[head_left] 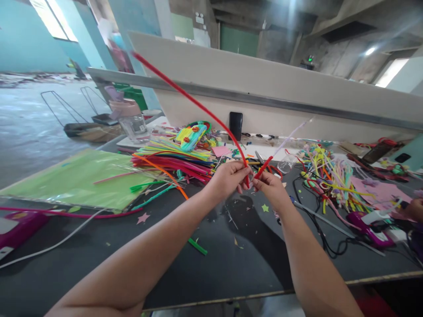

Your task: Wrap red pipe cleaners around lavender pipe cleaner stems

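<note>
While both hands met above the dark worktable [231,268], the left hand [228,178] was pinched shut on a long red pipe cleaner [194,102], which arced up & away to the left, its far tip well above the bench. The right hand [272,187] was closed too, fingers clamped on a short red piece [263,167] that pointed up-right; its lower end sat right at the left hand's fingertips, so the two red bits touched or nearly so. Couldn't tell whether they were one stem bent sharply or two stems being joined.

Progress, as a judgement: early stage. The red stem was mostly straight w/ only a gentle curve, no loops or twists visible along it, so shaping looked barely begun; most of the bending seemed left to do.

Around the hands: a big pile of colored pipe cleaners [175,160] lay just left of them, a green sheet in plastic wrap [79,178] further left, a tangled bunch of yellow/pink stems [330,176] to the right. A finished-looking woven piece w/ orange dots [191,136] sat atop the pile. A black phone [235,125] leaned against the partition [264,83]. Small scraps, incl. a green offcut [197,246] & paper stars [265,208], dotted the table. Another person's hand [413,209] showed at the far right edge.
</note>
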### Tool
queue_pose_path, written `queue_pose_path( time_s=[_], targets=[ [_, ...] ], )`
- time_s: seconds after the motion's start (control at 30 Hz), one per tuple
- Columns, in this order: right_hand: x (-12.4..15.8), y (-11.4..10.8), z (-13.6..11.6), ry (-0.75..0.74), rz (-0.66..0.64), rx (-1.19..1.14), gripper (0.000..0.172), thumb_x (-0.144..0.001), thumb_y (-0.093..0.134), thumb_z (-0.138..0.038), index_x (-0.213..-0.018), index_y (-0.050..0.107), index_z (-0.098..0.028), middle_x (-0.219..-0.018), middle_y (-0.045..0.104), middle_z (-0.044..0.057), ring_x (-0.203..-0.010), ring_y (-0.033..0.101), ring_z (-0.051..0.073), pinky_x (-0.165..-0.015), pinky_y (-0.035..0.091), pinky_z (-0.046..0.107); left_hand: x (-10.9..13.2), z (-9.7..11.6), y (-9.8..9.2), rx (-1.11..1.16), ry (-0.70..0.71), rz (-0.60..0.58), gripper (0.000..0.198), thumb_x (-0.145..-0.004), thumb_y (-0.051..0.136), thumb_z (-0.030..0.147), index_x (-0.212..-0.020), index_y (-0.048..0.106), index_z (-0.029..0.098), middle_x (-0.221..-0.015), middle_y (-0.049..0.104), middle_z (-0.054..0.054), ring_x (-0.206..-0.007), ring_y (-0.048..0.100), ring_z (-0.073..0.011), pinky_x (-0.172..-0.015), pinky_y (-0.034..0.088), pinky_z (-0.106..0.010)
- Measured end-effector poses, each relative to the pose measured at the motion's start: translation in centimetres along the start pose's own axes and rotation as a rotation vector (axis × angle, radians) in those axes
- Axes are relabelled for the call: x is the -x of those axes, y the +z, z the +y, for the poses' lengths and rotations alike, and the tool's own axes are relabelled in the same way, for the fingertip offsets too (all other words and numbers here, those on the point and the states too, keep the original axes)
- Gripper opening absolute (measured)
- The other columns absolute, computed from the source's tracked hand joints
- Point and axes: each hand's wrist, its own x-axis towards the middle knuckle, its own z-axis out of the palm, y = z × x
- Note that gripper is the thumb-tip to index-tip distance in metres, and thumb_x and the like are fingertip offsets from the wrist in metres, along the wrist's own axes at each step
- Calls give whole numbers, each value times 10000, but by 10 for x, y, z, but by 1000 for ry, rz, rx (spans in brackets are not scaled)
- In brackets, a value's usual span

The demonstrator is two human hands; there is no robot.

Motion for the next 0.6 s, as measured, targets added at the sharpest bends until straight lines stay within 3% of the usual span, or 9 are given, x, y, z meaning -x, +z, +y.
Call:
queue_pose_path(
  time_s=[0.23,0.37,0.5,0.6],
  targets=[
    [4,0,-12,11,-16,81,182,-732,599,-349,-701,552,-176,-567,554,-24,-518,512,122,-535,408,257,1,1,-5,-24,-59,-95,197,-859,440,344,-754,465,179,-557,556,26,-344,517,-90,-313,363,-174],
    [3,-1,-11,40,9,67,162,-735,588,-333,-703,533,-184,-551,559,-32,-459,509,113,-492,408,248,0,-2,0,0,-18,-95,82,-830,463,235,-782,484,172,-556,529,43,-406,538,-85,-384,431,-183],
    [-2,-5,-3,24,70,24,151,-728,585,-323,-720,528,-183,-575,556,-35,-454,494,98,-470,409,230,0,-6,4,25,53,-32,96,-778,523,186,-848,563,135,-576,562,23,-514,573,-96,-526,495,-213],
    [-4,-7,2,6,110,69,146,-741,569,-321,-780,557,-181,-591,568,-30,-468,492,98,-461,400,218,1,-9,9,26,105,49,178,-768,538,198,-928,584,136,-618,582,17,-527,571,-97,-535,496,-219]
  ],
)
